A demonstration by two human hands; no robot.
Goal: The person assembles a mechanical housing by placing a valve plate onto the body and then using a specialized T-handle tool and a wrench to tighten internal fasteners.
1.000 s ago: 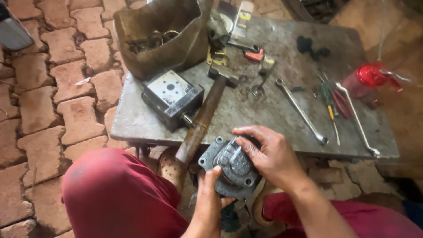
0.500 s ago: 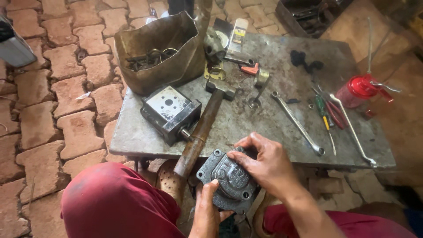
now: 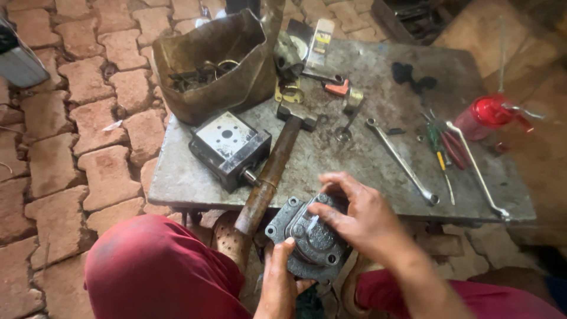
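Black pump block (image 3: 229,147) sits on the metal table (image 3: 177,183), up-left of both hands. Hammer (image 3: 273,171) lies just left of them, handle toward the person. Left hand (image 3: 280,283) grips the grey pump housing (image 3: 310,239) from below; right hand (image 3: 360,221) clamps its top. Spanner (image 3: 401,160) up-right, well apart.
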